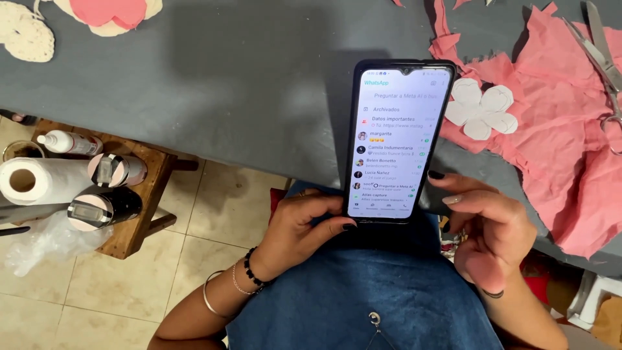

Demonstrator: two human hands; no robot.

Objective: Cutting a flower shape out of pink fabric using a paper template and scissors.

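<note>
— Two hands meet at one smartphone (pixel 396 139), don't they?

— Yes. The left hand (pixel 303 223) is curled around the phone's bottom left corner, thumb pressed along the lower edge, dark-painted nails showing. It holds the phone upright over the person's lap, with the top half in front of the grey tabletop (pixel 227 78).

— And the right hand (pixel 483 227)?

— It hangs just beside the phone's lower right edge, fingers loosely bent and slightly apart. One fingertip sits right at the phone's side; whether it actually touches cannot be told. It pinches nothing.

— What is on the screen?

— A lit list of chats, light background.

— What lies around it?

— To the right on the tabletop, crumpled pink paper (pixel 551 123) with a white flower-shaped cutout (pixel 481 109) on it, and scissors (pixel 606 65) at the far edge. At the top left, a pink piece on cream shapes (pixel 110 14).

— And below the tabletop?

— A small wooden stool (pixel 139 214) on the tiled floor, carrying a paper towel roll (pixel 48 178), a white bottle (pixel 68 142) and two dark cans (pixel 103 207).

— The wrist?

— The left one wears bangles and a beaded bracelet (pixel 253 269).
</note>
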